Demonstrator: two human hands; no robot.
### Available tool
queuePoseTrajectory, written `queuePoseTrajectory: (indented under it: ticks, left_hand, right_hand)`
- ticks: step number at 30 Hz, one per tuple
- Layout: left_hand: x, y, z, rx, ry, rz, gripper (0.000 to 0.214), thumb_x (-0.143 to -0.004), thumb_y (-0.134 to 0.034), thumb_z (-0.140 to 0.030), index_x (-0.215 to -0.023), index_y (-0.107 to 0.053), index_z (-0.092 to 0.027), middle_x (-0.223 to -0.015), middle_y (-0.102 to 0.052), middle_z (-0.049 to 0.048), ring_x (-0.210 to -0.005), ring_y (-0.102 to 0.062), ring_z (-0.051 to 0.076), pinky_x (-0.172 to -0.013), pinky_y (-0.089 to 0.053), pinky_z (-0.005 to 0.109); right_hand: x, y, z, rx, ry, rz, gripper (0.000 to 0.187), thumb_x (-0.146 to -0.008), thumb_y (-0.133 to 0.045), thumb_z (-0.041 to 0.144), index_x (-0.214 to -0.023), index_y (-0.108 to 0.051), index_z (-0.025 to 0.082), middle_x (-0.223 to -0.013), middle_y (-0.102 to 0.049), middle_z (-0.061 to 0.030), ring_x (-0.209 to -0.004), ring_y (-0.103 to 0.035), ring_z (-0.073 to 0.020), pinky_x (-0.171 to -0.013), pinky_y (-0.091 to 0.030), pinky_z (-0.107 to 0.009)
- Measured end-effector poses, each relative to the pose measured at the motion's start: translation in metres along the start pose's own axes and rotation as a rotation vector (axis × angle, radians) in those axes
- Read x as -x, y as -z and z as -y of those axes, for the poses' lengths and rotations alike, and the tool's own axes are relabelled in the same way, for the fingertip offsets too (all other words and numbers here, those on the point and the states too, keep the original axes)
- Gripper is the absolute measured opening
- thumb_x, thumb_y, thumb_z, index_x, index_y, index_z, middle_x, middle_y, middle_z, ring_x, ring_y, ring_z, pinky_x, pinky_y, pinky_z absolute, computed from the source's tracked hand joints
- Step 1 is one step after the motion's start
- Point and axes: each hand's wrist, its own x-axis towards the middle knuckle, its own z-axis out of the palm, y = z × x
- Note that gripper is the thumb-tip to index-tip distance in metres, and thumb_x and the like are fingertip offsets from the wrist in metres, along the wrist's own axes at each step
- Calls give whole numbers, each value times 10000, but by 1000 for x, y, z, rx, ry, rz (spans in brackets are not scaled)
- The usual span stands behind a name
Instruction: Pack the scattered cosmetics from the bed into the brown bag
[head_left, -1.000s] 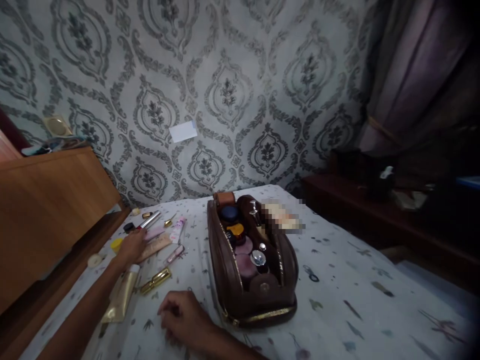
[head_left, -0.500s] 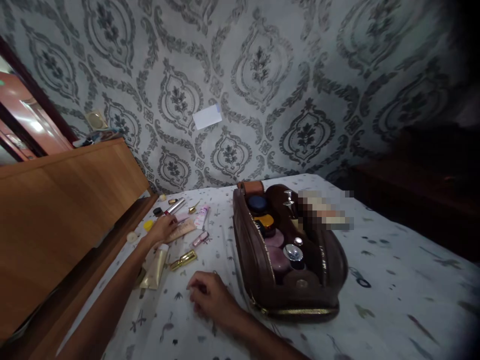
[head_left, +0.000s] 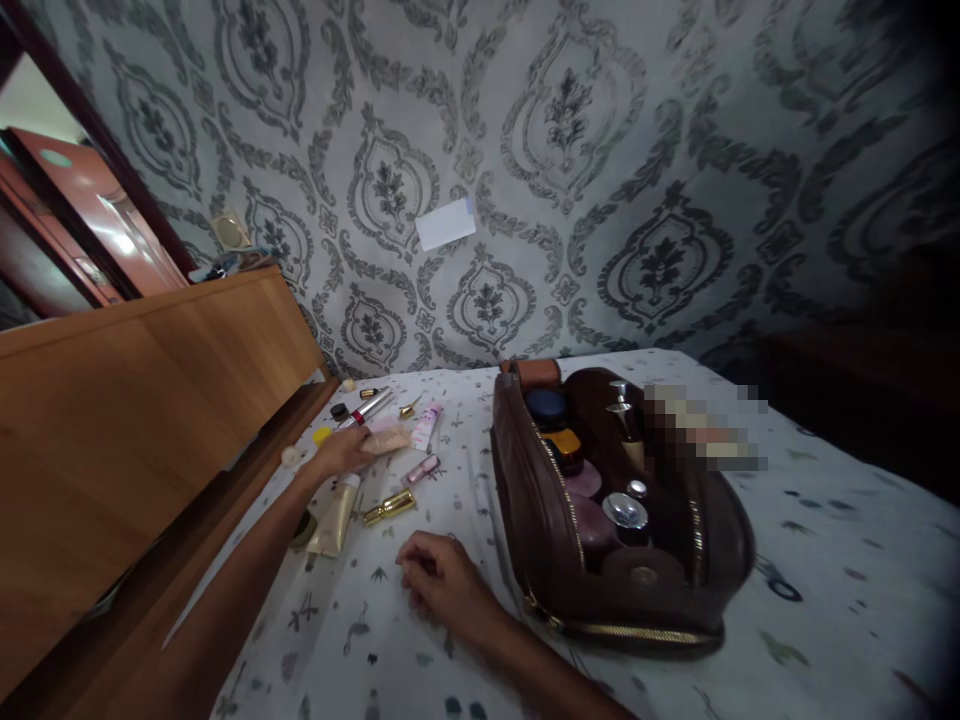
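Observation:
My left hand [head_left: 341,452] reaches among the loose cosmetics on the bed, its fingers closed on one end of a beige squeeze tube [head_left: 388,440]. A pink-and-white tube [head_left: 427,426] lies just beyond it. Nearer to me are a gold cream tube [head_left: 335,518], a gold lipstick [head_left: 388,507] and a small pink tube [head_left: 421,469]. Beside the bag, my right hand [head_left: 442,580] rests with curled fingers; nothing shows in them. The brown makeup bag [head_left: 622,610] stands unzipped, holding a dark blue round case [head_left: 546,406], a silver-capped bottle [head_left: 625,515] and other items.
A silver tube [head_left: 373,405], a yellow lid [head_left: 322,435] and a dark jar [head_left: 340,411] lie farther back. The wooden headboard [head_left: 165,380] borders the bed on the left. Patterned wallpaper [head_left: 390,190] covers the wall behind. A blurred patch hides something right of the bag.
My left hand has closed on the beige tube, which has shifted slightly. The view has swung left, so everything sits farther right. My right hand stays curled beside the bag.

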Motion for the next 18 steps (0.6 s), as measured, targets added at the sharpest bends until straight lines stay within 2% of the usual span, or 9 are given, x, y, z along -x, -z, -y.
queuePoseTrajectory:
  ticks: [4, 8, 11, 15, 18]
  left_hand:
    - [8, 17, -5, 216, 16, -74, 374, -694, -709, -326, -1027, -638, -172, -1030, -667, 82, -1035, -589, 296, -810, -441, 314]
    - [22, 20, -18, 540, 51, -63, 382, -763, -658, -471, -981, -610, -161, -905, -667, 51, -873, -642, 245, -720, -505, 316]
    - [38, 11, -33, 814, 69, -22, 447, -835, -556, -566, -1005, -573, -153, -869, -675, 79, -781, -670, 222, -692, -551, 346]
    - [61, -10, -58, 1099, 58, 6, 510, -868, -467, -628, -1018, -554, -149, -916, -693, 126, -861, -692, 231, -809, -574, 394]
    - [80, -26, -75, 1373, 89, 51, 473, -876, -500, -591, -1011, -589, -146, -972, -708, 138, -887, -692, 233, -830, -571, 380]
  right_hand:
    - [0, 0, -1, -4, 10, 10, 140, -763, -539, 328, -758, -546, 188, -619, -543, 41, -476, -513, -87, -429, -360, -186]
    - [0, 1, 1, -14, 16, 22, 174, -773, -548, 360, -750, -533, 187, -614, -527, 43, -474, -507, -87, -433, -367, -192]
    - [0, 1, 1, -27, 20, 26, 224, -791, -564, 412, -784, -531, 190, -634, -535, 43, -479, -510, -90, -425, -368, -194]
    - [2, -1, 1, -86, 48, -3, 347, -819, -571, 483, -1020, -516, 205, -717, -524, 53, -512, -545, -96, -426, -398, -196]
    - [4, -2, 5, -135, 72, -47, 473, -806, -609, 512, -1161, -463, 236, -879, -527, 16, -638, -629, -126, -453, -446, -206]
